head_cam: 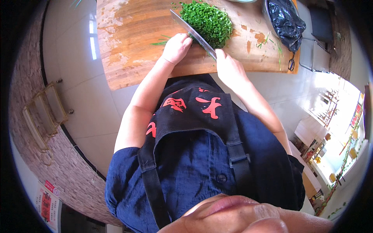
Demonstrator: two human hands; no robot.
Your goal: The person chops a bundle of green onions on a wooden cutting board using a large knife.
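Observation:
A pile of finely chopped green leaves (208,23) lies on a wooden cutting board (140,17), just beyond the knife. My right hand (231,68) grips the handle of a cleaver-like kitchen knife (196,35). Its broad blade slants up and left along the near edge of the pile. My left hand (177,48) is curled on the board, left of the blade. Long green leaf ends (159,43) stick out on its left, and more green shows between its fingers and the blade. The palm itself is hidden.
A metal bowl (265,14) with a black plastic bag (284,24) stands at the board's right end. Scissor handles (291,63) show below the bag. Loose green scraps (263,40) and wet patches mark the board. A metal rack (45,116) stands by the brick-patterned wall.

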